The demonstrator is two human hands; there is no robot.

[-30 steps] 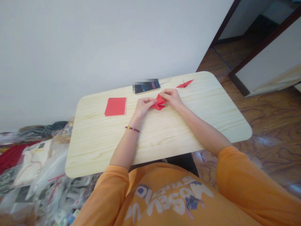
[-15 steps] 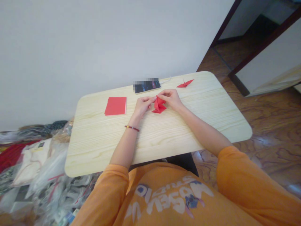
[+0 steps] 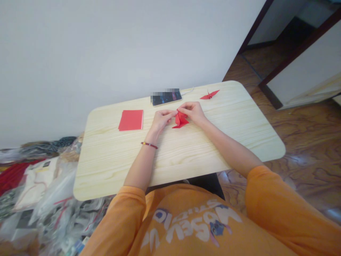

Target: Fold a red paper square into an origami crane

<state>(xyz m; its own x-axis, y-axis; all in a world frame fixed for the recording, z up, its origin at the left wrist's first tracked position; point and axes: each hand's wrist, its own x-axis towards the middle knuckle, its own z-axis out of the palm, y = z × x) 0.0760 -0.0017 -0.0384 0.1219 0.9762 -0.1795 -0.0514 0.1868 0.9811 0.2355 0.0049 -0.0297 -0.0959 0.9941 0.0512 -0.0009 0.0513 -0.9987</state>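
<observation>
Phone point(image 3: 166, 97) screen partly blurred

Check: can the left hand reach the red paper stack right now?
Probably yes. The red paper stack lies flat just left of the left hand, with only bare table between them. But that hand, with the right hand, is pinching the folded red piece, so it would have to let go.
</observation>
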